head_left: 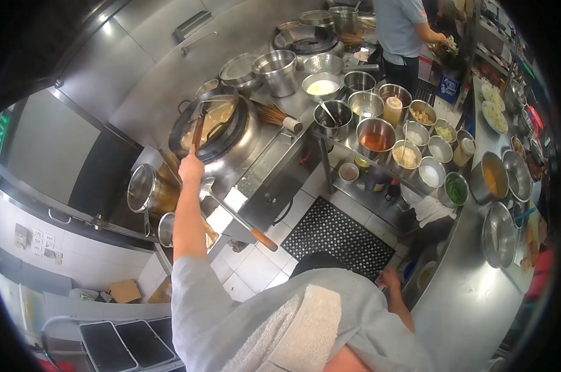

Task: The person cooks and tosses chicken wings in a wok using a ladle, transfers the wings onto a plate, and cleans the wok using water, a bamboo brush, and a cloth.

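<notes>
My left hand (pixel 192 168) is closed around the wooden handle of a long cooking tool (pixel 198 127), reaching over the wok (pixel 182 133). Metal parts at the tool's far end lie across the wok; its exact kind is unclear. Pale yellowish food (pixel 218 115) fills part of the wok. Below my left forearm, a ladle with a wooden-tipped handle (pixel 265 239) rests on the stove edge, its metal bowl near my arm. My right hand (pixel 389 279) hangs low beside my body near the steel counter, fingers curled, with nothing visible in them.
A pot with a strainer (pixel 142 189) stands left of the wok. A bamboo brush (pixel 274 116) lies to its right. Several seasoning bowls and a squeeze bottle (pixel 392 110) crowd the rack ahead. A black rubber mat (pixel 336 239) covers the floor. A co-worker (pixel 401 37) stands farther back.
</notes>
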`<state>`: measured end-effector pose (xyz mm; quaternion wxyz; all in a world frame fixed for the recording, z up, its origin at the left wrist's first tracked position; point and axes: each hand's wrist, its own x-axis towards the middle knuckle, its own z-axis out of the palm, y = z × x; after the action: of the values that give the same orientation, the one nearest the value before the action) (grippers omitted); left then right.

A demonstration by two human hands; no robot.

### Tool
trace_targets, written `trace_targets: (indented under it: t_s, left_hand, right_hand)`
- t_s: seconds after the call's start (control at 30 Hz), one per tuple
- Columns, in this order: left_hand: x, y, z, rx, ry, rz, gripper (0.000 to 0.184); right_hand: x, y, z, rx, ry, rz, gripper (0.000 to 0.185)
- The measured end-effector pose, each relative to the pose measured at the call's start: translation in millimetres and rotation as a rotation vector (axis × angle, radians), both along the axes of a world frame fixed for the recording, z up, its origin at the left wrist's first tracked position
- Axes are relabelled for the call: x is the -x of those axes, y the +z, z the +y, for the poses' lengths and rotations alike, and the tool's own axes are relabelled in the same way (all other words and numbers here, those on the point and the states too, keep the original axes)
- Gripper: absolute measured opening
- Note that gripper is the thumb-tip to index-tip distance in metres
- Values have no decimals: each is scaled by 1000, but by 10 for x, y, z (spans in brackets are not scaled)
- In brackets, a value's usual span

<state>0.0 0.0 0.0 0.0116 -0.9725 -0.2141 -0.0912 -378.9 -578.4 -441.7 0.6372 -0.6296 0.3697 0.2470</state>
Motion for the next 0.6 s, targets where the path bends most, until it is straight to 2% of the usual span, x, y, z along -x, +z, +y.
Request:
trace_targets:
  t_s: [0.07,0.1,0.2,0.33,0.47,0.6]
  left_hand:
    - [-65,67,147,-171,23,-20,58]
    - [88,-295,-141,-122,30,24,55]
    - [203,4,-58,-175,63,24,43]
    - [269,165,142,-82,108,-36,44]
    - [217,20,317,106,178,-161,50]
    - [109,-163,411,288,196,-245,54]
  right_hand:
    - [-202,211,297,55,63,-34,48]
    - [43,442,-261,104,29,-5,46]
    - [-216,583,-117,46,-43,-29,43]
    - [-369,602,-34,51,-45,-9,46]
    - [-274,512,44,105,23,1,47]
    - [-256,731,249,347,173,-39,46]
